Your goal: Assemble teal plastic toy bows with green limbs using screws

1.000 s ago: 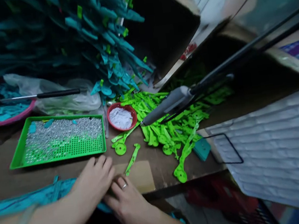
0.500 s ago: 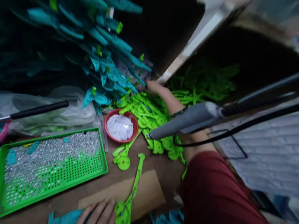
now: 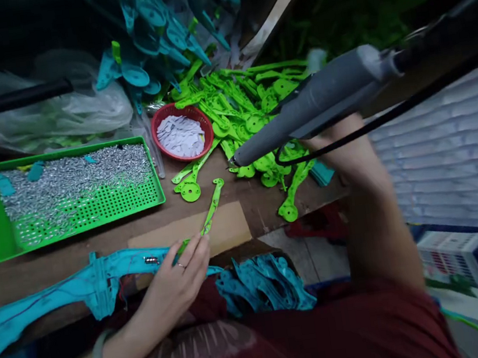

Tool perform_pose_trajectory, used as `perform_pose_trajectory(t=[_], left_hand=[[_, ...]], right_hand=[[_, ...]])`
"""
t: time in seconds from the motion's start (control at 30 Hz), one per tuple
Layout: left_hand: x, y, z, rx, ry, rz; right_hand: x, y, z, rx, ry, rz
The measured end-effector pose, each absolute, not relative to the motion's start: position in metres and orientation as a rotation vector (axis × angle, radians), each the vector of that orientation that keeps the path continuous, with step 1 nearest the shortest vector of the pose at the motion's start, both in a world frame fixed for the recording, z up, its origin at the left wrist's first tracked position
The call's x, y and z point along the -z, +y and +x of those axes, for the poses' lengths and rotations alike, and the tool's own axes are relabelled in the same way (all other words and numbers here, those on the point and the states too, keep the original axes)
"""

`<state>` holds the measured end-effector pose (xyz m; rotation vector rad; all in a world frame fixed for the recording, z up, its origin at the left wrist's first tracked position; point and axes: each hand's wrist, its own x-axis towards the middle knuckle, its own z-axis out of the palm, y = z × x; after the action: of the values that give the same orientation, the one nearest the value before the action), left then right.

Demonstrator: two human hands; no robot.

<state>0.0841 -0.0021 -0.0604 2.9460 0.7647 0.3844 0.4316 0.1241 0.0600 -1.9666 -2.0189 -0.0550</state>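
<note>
My left hand (image 3: 185, 277), with a ring on a finger, is curled over the round end of a lime-green plastic arm (image 3: 212, 209). The end under the fingers is hidden. Beneath them lies a long blue plastic shell (image 3: 131, 263) with a thin wire and a small metal coil or spring. My right hand (image 3: 336, 134) is at the right edge of a heap of lime-green plastic parts (image 3: 250, 101). A grey electric screwdriver (image 3: 308, 105) with a cable hangs in front of it and covers its fingers, so I cannot tell what they hold.
A green tray (image 3: 136, 201) of small metal screws lies left. Behind the work sit a red bowl (image 3: 162, 145) of white pieces and a hanging cluster of teal parts (image 3: 152, 26). Cardboard (image 3: 234, 226) lies on the bench. Blue parts (image 3: 262, 287) stand at its front edge.
My right hand has come back from the rear of the green heap toward me, to the right behind the screwdriver. My left hand has shifted onto the green arm. The view has tilted down.
</note>
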Motion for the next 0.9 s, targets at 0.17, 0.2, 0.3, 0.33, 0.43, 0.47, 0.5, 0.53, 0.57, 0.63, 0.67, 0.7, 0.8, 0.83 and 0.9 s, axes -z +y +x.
perform_pose_trajectory(t=[0.17, 0.2, 0.3, 0.33, 0.43, 0.47, 0.5, 0.53, 0.57, 0.63, 0.67, 0.7, 0.8, 0.83, 0.9], left_hand=[[0.058, 0.001, 0.097, -0.199, 0.83, 2.905], [0.058, 0.002, 0.099, -0.163, 0.843, 2.907], [0.059, 0.003, 0.101, -0.154, 0.856, 2.91], [0.06, 0.003, 0.101, -0.171, 0.858, 2.908], [0.058, 0.002, 0.1, -0.174, 0.86, 2.885], [0.057, 0.002, 0.1, -0.154, 0.875, 2.867], [0.056, 0.002, 0.1, -0.129, 0.89, 2.848], [0.055, 0.002, 0.101, -0.103, 0.901, 2.833], [0.054, 0.003, 0.101, -0.081, 0.911, 2.824], [0.053, 0.004, 0.102, -0.054, 0.907, 2.83], [0.053, 0.004, 0.103, -0.054, 0.897, 2.841], [0.054, 0.005, 0.104, -0.062, 0.885, 2.851], [0.054, 0.005, 0.106, -0.086, 0.865, 2.874], [0.054, 0.005, 0.106, -0.087, 0.869, 2.877], [0.054, 0.005, 0.107, -0.09, 0.878, 2.875]], right_hand=[[0.011, -0.009, 0.384, -0.192, -2.065, -1.717], [0.023, -0.02, 0.369, -0.264, -2.179, -1.614], [0.047, -0.024, 0.334, -0.433, -2.497, -1.325], [0.051, -0.021, 0.327, -0.466, -2.551, -1.282], [0.058, -0.013, 0.319, -0.513, -2.591, -1.295], [0.059, -0.013, 0.319, -0.52, -2.59, -1.313], [0.06, -0.013, 0.319, -0.525, -2.587, -1.337], [0.061, -0.014, 0.319, -0.532, -2.584, -1.368], [0.06, -0.014, 0.319, -0.539, -2.582, -1.405], [0.056, -0.014, 0.319, -0.545, -2.569, -1.503], [0.052, -0.013, 0.319, -0.56, -2.557, -1.539], [0.048, -0.012, 0.319, -0.602, -2.547, -1.545], [0.037, -0.008, 0.327, -0.875, -2.469, -1.398], [0.036, -0.007, 0.333, -0.968, -2.381, -1.349], [0.04, -0.006, 0.346, -0.954, -2.084, -1.417]])
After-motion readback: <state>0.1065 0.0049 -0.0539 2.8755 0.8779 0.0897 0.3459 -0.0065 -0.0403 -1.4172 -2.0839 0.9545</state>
